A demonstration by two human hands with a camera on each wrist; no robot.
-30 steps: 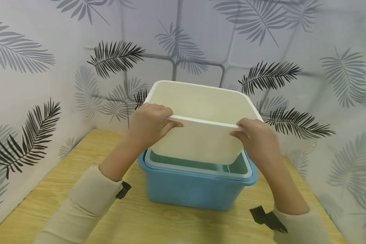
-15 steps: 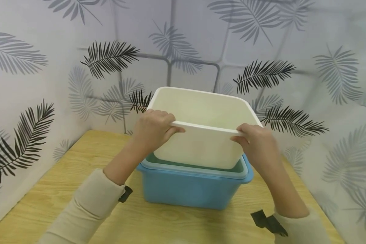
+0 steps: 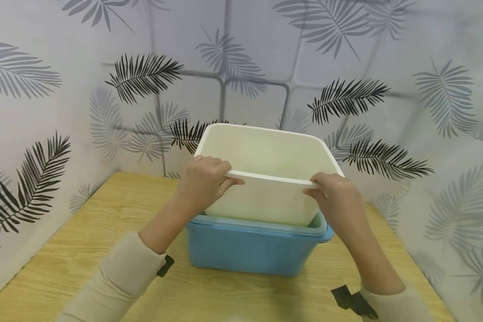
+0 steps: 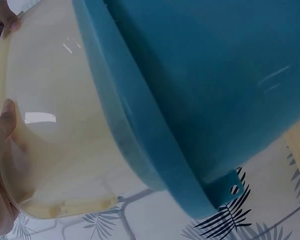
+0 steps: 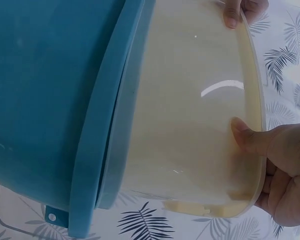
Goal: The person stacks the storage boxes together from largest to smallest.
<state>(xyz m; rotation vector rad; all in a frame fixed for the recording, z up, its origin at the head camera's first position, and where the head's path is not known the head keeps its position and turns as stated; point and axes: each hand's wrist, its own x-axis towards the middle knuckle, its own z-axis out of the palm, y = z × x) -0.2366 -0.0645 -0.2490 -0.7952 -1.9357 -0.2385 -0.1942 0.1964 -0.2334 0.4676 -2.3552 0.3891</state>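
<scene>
A cream-white plastic basin [image 3: 261, 199] stands partly inside a pale blue-green basin [image 3: 265, 225], which is nested in a larger blue basin [image 3: 241, 250]. My left hand [image 3: 203, 181] grips the cream basin's near rim toward its left end, thumb below the rim on the outer wall. At the right end of that rim my right hand [image 3: 340, 194] holds on the same way, its thumb [image 5: 245, 135] flat on the outside in the right wrist view. The cream basin's lower part is hidden inside the other two. A small tab with a hole [image 4: 234, 190] sticks out under the blue rim.
The basins stand on a wood-grain table [image 3: 165, 290]. Close behind and at both sides rises a pale wall covering [image 3: 261, 44] with grey and black leaf prints. Dark straps [image 3: 354, 302] hang at the sleeve cuffs.
Both hands have lowered the cream basin deeper into the pale blue-green one, keeping hold of its rim. The blue basin stays in place on the table, with a slight shift of the head view.
</scene>
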